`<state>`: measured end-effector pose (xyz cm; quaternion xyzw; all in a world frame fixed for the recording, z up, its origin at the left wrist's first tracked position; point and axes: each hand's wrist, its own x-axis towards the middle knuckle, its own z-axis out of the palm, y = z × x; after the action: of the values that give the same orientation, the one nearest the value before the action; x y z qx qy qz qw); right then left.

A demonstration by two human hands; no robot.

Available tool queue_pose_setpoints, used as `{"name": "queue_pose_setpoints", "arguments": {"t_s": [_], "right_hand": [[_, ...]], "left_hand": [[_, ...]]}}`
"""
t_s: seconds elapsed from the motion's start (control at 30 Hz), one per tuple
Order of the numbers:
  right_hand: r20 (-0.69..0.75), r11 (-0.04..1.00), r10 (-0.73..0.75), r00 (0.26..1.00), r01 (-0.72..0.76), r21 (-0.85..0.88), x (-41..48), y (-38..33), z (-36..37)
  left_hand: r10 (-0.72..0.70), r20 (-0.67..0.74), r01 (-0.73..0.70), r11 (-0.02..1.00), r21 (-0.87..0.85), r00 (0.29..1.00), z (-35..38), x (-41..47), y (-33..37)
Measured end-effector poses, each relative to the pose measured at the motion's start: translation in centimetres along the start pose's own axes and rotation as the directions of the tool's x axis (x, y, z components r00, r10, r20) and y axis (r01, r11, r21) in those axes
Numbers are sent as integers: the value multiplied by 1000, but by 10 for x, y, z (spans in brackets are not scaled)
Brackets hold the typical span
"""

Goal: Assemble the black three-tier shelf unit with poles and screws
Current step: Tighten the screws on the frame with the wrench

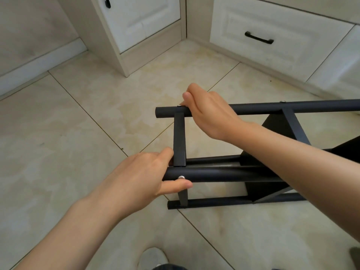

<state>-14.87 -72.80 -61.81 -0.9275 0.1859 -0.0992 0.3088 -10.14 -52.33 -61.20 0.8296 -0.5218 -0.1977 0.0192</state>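
**Shoe toe at bottom edge, both hands on the sideways shelf**

Shoe [153,258] pokes in at the bottom edge, on the tile floor [78,133]. Shelf [272,129] lies on its side on the floor right of centre, with its poles running left to right.

- Left hand [144,176] grips the end of the near pole [224,173]. Fingers curl over the top and the thumb sits under it, just beside the near screw [181,177].
- Right hand [210,112] rests over the far pole [321,107]. Thumb and forefinger are pressed together, pinching the far screw [178,105].
- Crossbar [179,139] joins the two poles between the hands.
- Low pole [214,202] rests on the floor.
- White cabinet [144,20] and drawer [259,20] stand behind.
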Motion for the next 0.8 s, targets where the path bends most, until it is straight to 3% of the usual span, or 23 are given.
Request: {"name": "queue_pose_setpoints", "arguments": {"t_s": [0.17,0.3,0.47,0.8], "right_hand": [[30,997,59,998,-57,-55,26,-6,11],[-39,982,81,996,-87,-166,32,-4,19],[-43,988,76,996,-81,-128,30,-4,20],[-53,993,1,999,-7,-121,16,-8,24]], "left_hand": [[1,-23,-4,994,-109,1000,4,0,-6],[12,-66,-20,991,-129,998,7,0,-6],[13,-154,-33,992,-124,988,9,-1,-8],[-81,-120,24,908,-419,990,22,-13,-8]]}}
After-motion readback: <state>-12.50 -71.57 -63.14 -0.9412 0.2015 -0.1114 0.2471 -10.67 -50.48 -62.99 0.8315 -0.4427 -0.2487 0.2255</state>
